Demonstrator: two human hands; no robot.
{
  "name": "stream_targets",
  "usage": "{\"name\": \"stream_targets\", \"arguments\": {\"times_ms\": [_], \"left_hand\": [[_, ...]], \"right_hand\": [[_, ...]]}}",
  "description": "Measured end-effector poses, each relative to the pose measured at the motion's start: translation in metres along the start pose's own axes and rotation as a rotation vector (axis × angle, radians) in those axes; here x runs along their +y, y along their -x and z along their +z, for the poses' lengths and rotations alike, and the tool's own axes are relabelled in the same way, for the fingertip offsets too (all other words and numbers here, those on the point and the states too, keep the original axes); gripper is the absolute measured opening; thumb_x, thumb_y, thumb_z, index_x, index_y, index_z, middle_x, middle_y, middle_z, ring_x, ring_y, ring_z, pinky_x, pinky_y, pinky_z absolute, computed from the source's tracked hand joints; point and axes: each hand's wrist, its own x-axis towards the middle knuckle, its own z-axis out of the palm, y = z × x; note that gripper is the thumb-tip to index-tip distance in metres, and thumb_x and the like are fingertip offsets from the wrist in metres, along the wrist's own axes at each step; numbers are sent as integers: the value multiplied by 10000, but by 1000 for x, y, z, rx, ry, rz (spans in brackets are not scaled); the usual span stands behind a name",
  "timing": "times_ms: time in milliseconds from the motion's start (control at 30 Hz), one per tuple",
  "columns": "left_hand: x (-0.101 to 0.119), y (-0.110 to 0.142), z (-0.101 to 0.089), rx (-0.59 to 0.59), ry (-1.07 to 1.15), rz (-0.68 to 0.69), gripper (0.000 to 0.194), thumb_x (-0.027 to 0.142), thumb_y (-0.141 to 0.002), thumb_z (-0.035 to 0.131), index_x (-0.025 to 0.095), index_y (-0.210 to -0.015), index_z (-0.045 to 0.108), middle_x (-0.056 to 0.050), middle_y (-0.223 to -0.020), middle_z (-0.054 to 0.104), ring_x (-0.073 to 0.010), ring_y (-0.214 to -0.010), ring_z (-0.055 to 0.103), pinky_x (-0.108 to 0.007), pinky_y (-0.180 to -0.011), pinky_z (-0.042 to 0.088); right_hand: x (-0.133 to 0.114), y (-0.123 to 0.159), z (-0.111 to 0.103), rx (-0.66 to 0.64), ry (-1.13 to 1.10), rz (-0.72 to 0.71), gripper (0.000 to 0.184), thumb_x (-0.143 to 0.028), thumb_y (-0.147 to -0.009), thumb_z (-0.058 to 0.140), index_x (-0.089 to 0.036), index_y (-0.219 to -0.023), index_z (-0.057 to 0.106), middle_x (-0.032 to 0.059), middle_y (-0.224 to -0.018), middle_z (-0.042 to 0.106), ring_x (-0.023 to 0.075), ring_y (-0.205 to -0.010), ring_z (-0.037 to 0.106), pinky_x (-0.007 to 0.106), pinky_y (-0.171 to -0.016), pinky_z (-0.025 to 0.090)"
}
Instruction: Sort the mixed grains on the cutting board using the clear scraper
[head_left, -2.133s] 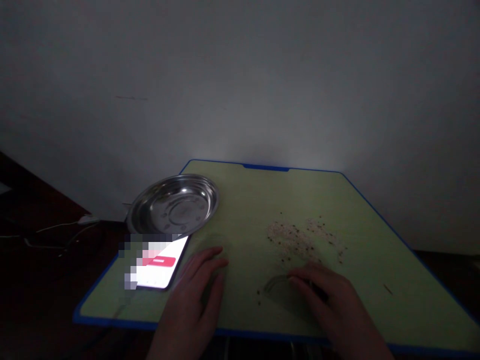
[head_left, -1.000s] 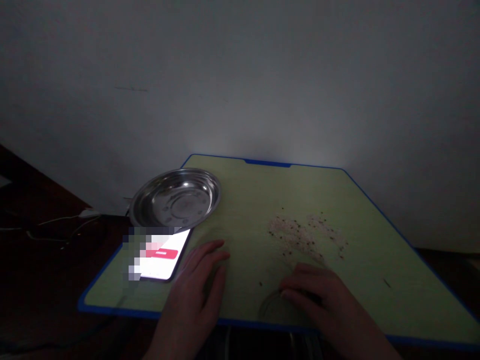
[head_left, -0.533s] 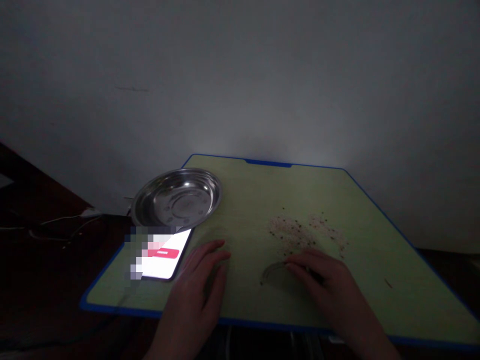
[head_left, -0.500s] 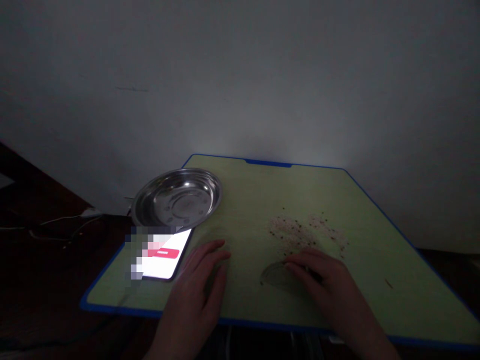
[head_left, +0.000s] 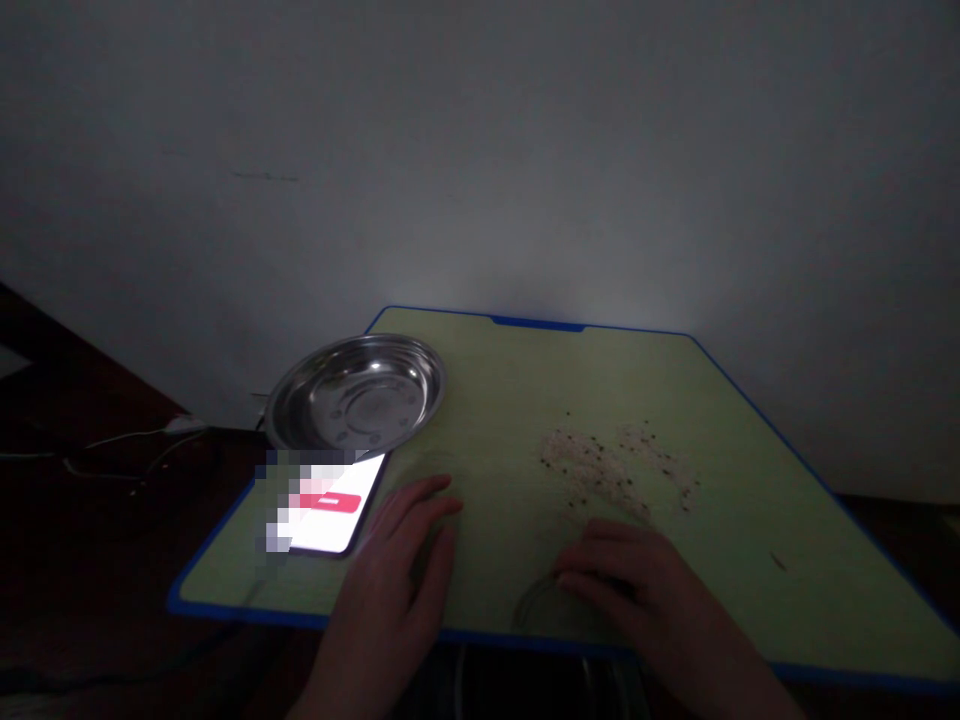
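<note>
My right hand (head_left: 626,580), its thumb and fingertips pinched together, holds a thin, curved, see-through piece (head_left: 531,598) by its edge, low over the front of the table. The dim light hides its exact kind. Beyond those fingers lies a scattered patch of pale rice-like grains (head_left: 600,472) dotted with small dark bits. My left hand (head_left: 401,570) rests beside the phone with its fingers stretched out and apart, nothing in them. The phone (head_left: 330,525) is lit, showing a white screen with a red bar, partly blurred out.
A shallow steel basin (head_left: 371,405) stands at the table's left, overlapping the phone's far end. The pale green table (head_left: 517,380) has a blue rim and meets a grey wall (head_left: 480,150). A small brown sliver (head_left: 778,562) lies at the right. Cables (head_left: 142,440) run along the left.
My right hand has drawn back towards the table's front edge, bringing the see-through piece away from the grains. My left hand has stayed where it was.
</note>
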Motion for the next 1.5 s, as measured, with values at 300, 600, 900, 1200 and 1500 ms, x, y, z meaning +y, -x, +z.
{"name": "stream_targets", "arguments": {"times_ms": [300,600,900,1200,1500], "left_hand": [[-1,0,0,12,-2,15,209,252,-955,469,309,-1116,591,-58,-1259,649,-253,-1156,630,-537,-900,562],[0,1,-1,50,20,-9,233,275,-950,482,306,-1155,590,-60,-1257,655,-247,-1137,642,-490,-903,566],[-4,0,-4,107,155,-204,251,377,-935,501,280,-1142,605,-66,-1191,674,-260,-1107,640,-481,-947,532],[-12,-1,-9,53,174,-294,307,496,-910,506,307,-1130,606,-44,-1168,682,-290,-1086,641,-518,-956,519],[-2,0,-7,87,172,-285,268,474,-928,493,327,-1111,621,-23,-1186,685,-287,-1093,648,-494,-941,532]], "right_hand": [[3,9,-2,45,13,-12,236,-201,-912,550,-253,-805,754,15,-766,681,158,-736,653,258,-657,484],[18,22,-20,298,-20,86,207,-338,-879,571,-268,-811,754,28,-804,751,195,-751,699,274,-637,529],[-39,-37,20,232,-69,96,119,-223,-868,595,-209,-797,690,15,-632,699,159,-572,634,257,-553,436],[-37,-67,23,247,279,207,151,-263,-901,610,-183,-812,702,75,-753,740,220,-698,673,285,-583,393],[-1,-39,-64,289,228,122,150,-238,-925,557,-205,-840,676,17,-733,708,162,-658,640,264,-611,423]]}}
